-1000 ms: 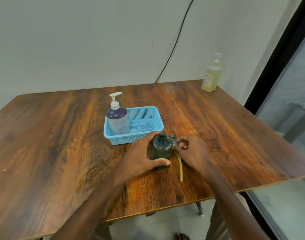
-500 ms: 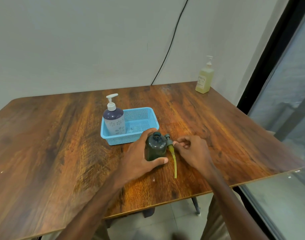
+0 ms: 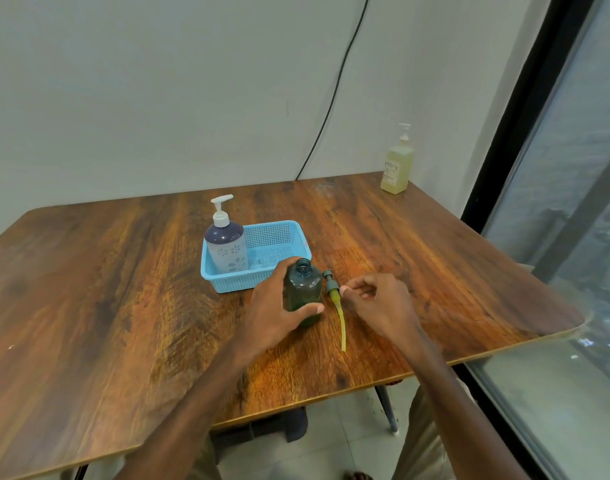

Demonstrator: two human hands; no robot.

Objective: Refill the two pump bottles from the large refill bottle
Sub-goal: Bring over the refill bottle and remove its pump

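Observation:
A small dark green bottle point(image 3: 303, 292) stands upright on the table with its neck uncapped. My left hand point(image 3: 272, 313) wraps around it. Its pump head with a long yellowish tube point(image 3: 336, 306) lies flat on the wood just right of the bottle. My right hand point(image 3: 376, 303) hovers beside the pump, fingers loosely curled, apart from it and holding nothing. A purple-topped pump bottle point(image 3: 225, 242) stands in the left end of a blue basket point(image 3: 283, 275). A large yellow bottle with a pump point(image 3: 397, 166) stands at the far right corner.
The wooden table point(image 3: 106, 289) ends close in front of me and on the right, beside a glass pane with a dark frame point(image 3: 525, 109). A black cable point(image 3: 334, 95) runs down the wall behind the table.
My right hand has let go of the pump and drawn slightly right of it. The pump lies still on the table. My head has tilted up.

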